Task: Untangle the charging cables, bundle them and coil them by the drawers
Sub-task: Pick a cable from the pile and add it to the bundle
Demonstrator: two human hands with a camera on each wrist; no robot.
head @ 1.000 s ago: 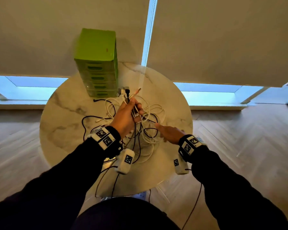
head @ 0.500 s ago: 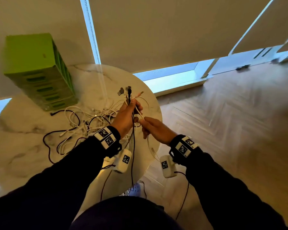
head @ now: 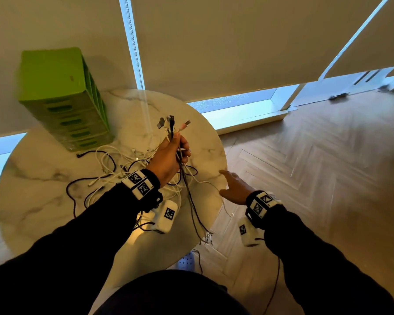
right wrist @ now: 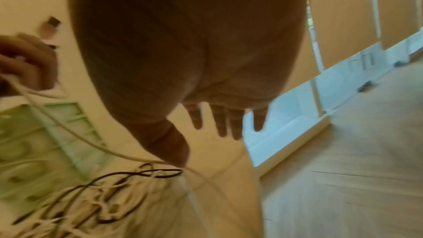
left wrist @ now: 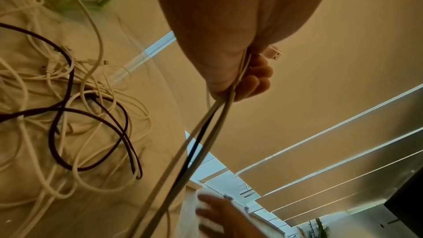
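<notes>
My left hand [head: 172, 153] grips a bunch of white and black charging cables [head: 171, 127] upright above the round marble table [head: 43, 201], plug ends sticking up above the fist. The gripped strands [left wrist: 206, 133] hang from the fist down past the table's front edge. A tangle of white and black cables [head: 114, 164] lies on the table left of that hand. The green drawer unit [head: 64, 98] stands at the table's back left. My right hand [head: 233, 187] hovers at the table's right edge with fingers [right wrist: 225, 122] spread and straight, holding nothing.
A roller blind and a low window sill [head: 248, 110] run behind the table. Wood parquet floor [head: 316, 178] spreads out to the right. Thin cables [head: 205, 237] dangle off the table's front edge near my body.
My right hand has let go of the strand it pinched beside my left hand, dropped lower right and spread its fingers. My left hand keeps its grip on the bunch.
</notes>
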